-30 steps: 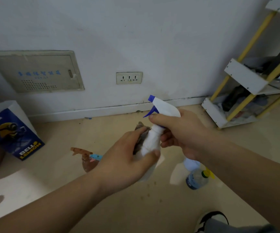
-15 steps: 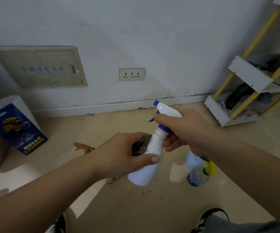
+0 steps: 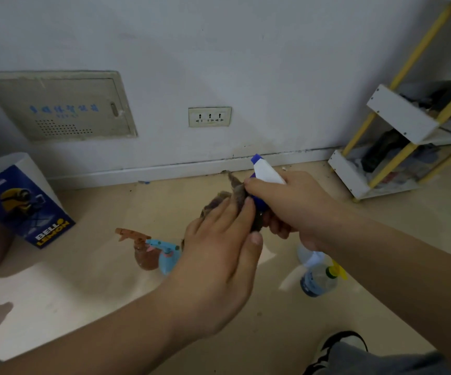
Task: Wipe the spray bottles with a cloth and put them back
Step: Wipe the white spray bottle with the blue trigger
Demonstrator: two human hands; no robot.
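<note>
My right hand (image 3: 294,207) grips the white spray bottle (image 3: 266,170) by its blue-and-white trigger head, held up over the floor. My left hand (image 3: 221,255) wraps a dark brownish cloth (image 3: 235,185) around the bottle's neck and body, so the bottle's body is hidden behind that hand. On the floor below stand a brown spray bottle (image 3: 140,250) and a light blue one (image 3: 166,253) side by side. A clear bottle with a yellow trigger (image 3: 319,280) stands on the floor to the right, with a pale bottle behind it partly hidden by my right forearm.
A blue and white paper bag (image 3: 21,204) stands at the left by the wall. A white and yellow shelf rack (image 3: 403,136) with clutter fills the right corner. My shoe (image 3: 338,345) shows at the bottom right. A wall socket (image 3: 209,116) sits above the skirting.
My left hand with the cloth slid up from the bottle's lower body to its neck, now covering the whole body. The brown and light blue bottles on the floor came back into sight.
</note>
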